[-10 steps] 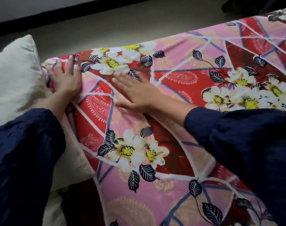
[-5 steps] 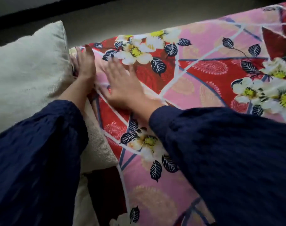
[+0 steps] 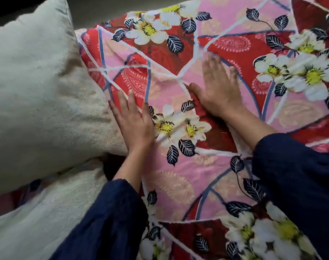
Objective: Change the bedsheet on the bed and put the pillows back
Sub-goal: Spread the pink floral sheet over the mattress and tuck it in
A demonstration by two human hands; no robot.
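Left hand point(image 3: 134, 121) and right hand point(image 3: 219, 89), both flat with fingers straight and near together, press on the red-pink floral patterned bedsheet point(image 3: 178, 175) spread over the bed, left hand just beside two cream woven pillows point(image 3: 38, 87).

Loose navy-blue sleeves point(image 3: 107, 222), crinkled fabric

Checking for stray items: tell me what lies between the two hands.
Head view: only the red-and-pink floral fabric bedsheet, nothing on it, between the left hand and the right hand.
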